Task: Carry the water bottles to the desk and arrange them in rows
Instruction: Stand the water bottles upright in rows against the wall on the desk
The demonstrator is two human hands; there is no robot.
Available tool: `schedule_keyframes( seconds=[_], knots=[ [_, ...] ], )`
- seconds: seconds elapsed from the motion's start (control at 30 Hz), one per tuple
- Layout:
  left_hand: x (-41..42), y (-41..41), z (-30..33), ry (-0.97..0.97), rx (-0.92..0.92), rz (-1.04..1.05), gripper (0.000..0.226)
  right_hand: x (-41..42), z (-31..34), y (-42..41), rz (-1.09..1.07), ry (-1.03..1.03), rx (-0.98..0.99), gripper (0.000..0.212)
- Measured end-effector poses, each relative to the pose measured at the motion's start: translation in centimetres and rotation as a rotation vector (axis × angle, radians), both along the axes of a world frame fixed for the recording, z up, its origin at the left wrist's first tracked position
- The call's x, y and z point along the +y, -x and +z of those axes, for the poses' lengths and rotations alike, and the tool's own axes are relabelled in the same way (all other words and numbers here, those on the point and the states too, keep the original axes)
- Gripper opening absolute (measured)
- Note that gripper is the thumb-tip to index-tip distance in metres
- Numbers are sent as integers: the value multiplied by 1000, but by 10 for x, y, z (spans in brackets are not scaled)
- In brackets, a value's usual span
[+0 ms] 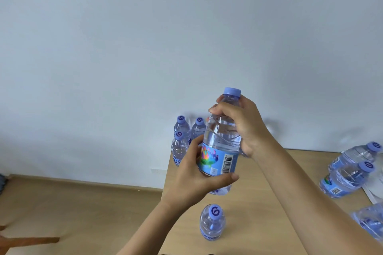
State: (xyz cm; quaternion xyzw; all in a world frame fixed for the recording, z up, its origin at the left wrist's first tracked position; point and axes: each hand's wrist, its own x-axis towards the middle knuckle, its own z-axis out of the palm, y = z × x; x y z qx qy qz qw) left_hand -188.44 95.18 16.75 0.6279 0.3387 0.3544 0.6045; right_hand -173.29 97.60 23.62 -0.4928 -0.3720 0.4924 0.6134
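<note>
I hold a clear water bottle (221, 136) with a blue cap and a colourful label upright above the wooden desk (259, 203). My left hand (194, 178) grips its lower part around the label. My right hand (242, 126) grips its upper part just below the cap. Three bottles (180, 147) stand close together at the desk's far left corner, partly hidden behind the held one. One bottle (212, 222) stands alone near the front, under my left forearm.
Several more bottles (346, 176) stand bunched at the desk's right side on a white sheet (373, 192), one cut off at the right edge. A white wall runs behind the desk. Wooden floor (72, 203) lies to the left, with a brown wooden piece (31, 241) at the lower left.
</note>
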Motion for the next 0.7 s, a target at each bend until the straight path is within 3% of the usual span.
schedule_keyframes(
  seconds=[0.17, 0.33, 0.47, 0.7],
  knots=[
    [3, 3, 10, 77, -42, -129, 59, 2, 9, -7, 59, -41, 99, 19],
    [6, -1, 12, 50, -14, -50, 54, 1, 15, -6, 39, -66, 21, 23],
    [3, -4, 11, -17, 62, 40, 53, -3, 15, -1, -62, -38, -106, 28],
    [-4, -11, 17, 0, -5, 17, 65, -6, 19, -5, -49, -15, 49, 19]
  ],
)
